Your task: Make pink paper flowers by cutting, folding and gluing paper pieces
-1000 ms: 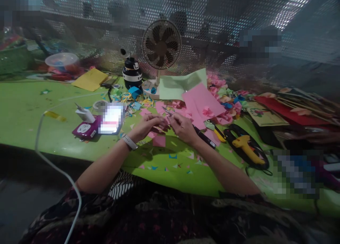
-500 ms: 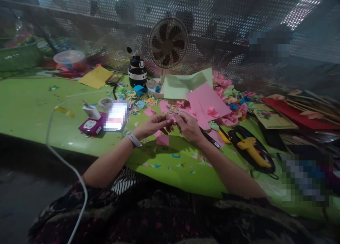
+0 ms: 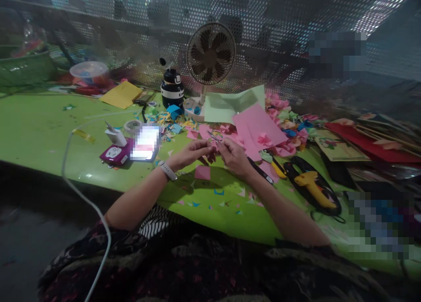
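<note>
Bright green tabletop [image 3: 33, 131] strewn with paper scraps [image 3: 219, 191], desk fan [image 3: 211, 53] before a perforated screen [image 3: 279, 28], right hand [image 3: 235, 156] gripping a pointed metal tool [image 3: 214, 136], left hand [image 3: 194, 154] narrowly curled, contents unclear

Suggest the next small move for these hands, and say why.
Perhaps the right hand should turn its pointed metal tool gently toward the fingertips of the left hand: the tool's tip points forward past them, while the two hands nearly meet. What the left hand pinches, if anything, is too small to tell.
</note>
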Action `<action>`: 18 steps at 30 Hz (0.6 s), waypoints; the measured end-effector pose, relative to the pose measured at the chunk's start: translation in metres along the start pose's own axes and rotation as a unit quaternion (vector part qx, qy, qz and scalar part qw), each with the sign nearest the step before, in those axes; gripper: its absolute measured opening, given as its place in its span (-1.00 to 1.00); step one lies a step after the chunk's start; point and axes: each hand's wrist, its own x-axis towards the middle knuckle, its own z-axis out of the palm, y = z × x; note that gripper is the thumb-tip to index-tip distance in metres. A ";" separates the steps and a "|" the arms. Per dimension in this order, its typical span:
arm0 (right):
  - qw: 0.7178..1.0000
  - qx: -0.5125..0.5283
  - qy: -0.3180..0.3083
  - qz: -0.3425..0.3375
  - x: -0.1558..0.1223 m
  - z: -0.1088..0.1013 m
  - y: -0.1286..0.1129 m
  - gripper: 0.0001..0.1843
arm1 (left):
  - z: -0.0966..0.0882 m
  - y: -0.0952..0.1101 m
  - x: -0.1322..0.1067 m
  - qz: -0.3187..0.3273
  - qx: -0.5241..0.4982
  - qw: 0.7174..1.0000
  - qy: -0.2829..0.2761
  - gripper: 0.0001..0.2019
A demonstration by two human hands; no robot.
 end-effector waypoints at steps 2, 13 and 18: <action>1.000 -0.001 0.002 0.004 0.000 0.000 0.001 -0.45 | 0.000 0.000 0.000 0.003 0.002 1.000 0.003 -0.65; 0.999 0.000 -0.025 0.027 -0.001 -0.002 0.000 -0.58 | -0.003 0.000 -0.002 -0.035 0.006 0.998 -0.060 -0.67; 1.000 -0.002 0.005 0.019 -0.001 0.000 0.000 -0.60 | -0.003 0.001 -0.003 -0.032 0.004 0.999 -0.039 -0.65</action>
